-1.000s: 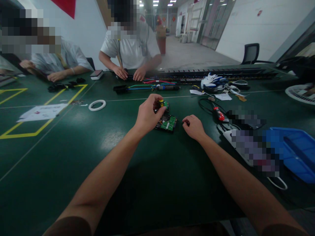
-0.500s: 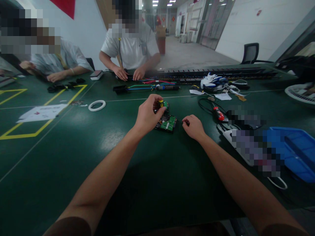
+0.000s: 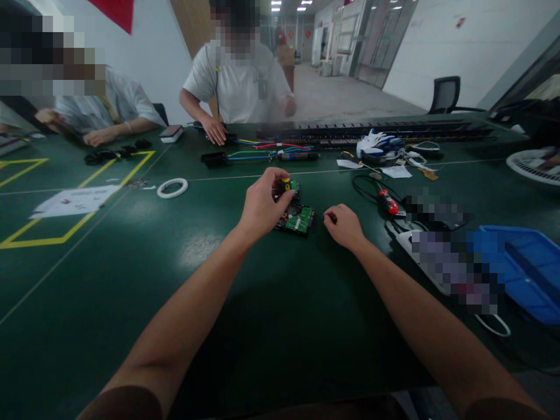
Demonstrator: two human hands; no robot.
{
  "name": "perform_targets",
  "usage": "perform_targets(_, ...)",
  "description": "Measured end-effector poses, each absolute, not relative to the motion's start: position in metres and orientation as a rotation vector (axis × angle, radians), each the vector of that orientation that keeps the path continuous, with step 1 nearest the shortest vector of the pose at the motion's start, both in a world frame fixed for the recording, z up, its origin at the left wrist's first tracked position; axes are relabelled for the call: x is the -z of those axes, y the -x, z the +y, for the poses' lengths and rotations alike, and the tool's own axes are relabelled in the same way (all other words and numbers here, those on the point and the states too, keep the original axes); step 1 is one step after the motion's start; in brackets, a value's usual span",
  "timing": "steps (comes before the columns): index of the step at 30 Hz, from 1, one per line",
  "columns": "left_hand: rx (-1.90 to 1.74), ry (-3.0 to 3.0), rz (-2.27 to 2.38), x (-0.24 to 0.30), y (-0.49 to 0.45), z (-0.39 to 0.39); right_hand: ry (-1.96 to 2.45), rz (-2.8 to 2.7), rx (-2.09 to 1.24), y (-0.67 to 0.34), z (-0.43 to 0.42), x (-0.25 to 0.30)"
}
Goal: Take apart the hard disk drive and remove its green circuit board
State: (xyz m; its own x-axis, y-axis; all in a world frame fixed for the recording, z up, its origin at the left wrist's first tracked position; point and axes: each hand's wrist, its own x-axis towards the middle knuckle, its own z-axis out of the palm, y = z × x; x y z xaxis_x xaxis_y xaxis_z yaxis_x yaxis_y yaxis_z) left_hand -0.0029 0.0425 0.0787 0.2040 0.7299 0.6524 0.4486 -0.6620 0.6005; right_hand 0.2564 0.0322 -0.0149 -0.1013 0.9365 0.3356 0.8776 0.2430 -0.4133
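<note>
Work judged unfinished: a yellow item (image 3: 286,182) is pinched in the left hand (image 3: 265,201) at the farther board (image 3: 296,187), behind the nearer drive (image 3: 303,221) — by the curled right hand (image 3: 344,227), whether anything is gripped cannot be told.

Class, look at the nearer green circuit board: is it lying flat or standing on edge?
Lying flat: the circuit board shows its broad green face upward on the table.
</note>
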Motion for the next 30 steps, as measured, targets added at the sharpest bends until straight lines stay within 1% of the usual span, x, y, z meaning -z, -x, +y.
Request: perform_targets(30, -1.409, -2.23, 1.153, -0.0818, 0.0035, 0.0405, 1.635, -1.987, -0.136, -0.2594, 0.0352, 0.0221)
